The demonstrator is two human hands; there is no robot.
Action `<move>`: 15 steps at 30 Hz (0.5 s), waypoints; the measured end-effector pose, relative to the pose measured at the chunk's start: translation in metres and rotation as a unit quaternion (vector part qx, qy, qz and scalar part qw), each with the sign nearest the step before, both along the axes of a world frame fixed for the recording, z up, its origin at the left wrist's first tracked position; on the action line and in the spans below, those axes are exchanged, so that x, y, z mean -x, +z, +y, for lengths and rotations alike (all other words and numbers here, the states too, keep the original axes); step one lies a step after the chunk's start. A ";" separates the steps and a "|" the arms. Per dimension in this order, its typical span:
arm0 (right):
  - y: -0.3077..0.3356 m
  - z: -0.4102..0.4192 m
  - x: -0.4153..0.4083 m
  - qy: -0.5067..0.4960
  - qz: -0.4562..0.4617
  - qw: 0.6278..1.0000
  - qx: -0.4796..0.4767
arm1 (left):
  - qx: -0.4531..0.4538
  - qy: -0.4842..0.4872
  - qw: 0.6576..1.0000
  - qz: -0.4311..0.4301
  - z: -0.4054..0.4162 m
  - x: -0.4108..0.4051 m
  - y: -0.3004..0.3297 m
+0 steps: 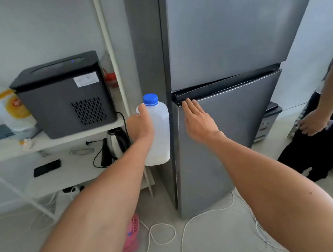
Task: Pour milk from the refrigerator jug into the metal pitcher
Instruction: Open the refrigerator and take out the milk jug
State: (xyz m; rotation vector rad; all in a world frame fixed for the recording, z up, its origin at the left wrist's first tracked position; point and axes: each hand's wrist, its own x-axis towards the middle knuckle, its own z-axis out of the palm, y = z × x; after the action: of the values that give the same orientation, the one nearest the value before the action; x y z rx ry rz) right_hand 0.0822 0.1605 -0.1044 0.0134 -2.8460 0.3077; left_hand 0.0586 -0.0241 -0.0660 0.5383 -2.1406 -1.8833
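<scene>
My left hand point(140, 127) grips a white plastic milk jug point(159, 135) with a blue cap, held upright just left of the grey refrigerator point(224, 44). My right hand point(199, 121) lies flat with fingers together against the top left corner of the lower refrigerator door point(235, 127), which sits slightly ajar with a dark gap along its top edge. No metal pitcher is in view.
A white shelf rack point(53, 140) at left carries a black machine point(62, 95), a yellow-and-white bag and an electric kettle point(117, 143). White cords point(162, 232) and a pink basket point(131, 238) lie on the floor. Another person point(330, 125) stands at right.
</scene>
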 end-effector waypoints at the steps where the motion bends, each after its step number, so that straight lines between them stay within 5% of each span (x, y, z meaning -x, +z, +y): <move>1: 0.001 -0.001 0.006 0.003 -0.008 1.000 -0.001 | -0.005 0.004 1.000 0.000 0.000 0.001 0.001; 15: 0.002 -0.005 0.029 0.015 -0.051 0.999 -0.006 | -0.013 0.046 0.999 0.011 0.004 0.003 0.009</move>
State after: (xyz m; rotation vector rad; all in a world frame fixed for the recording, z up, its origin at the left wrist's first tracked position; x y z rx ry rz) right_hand 0.0530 0.1555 -0.1020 0.0437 -2.9518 0.3045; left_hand 0.0561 -0.0204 -0.0575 0.6084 -2.0442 -1.8611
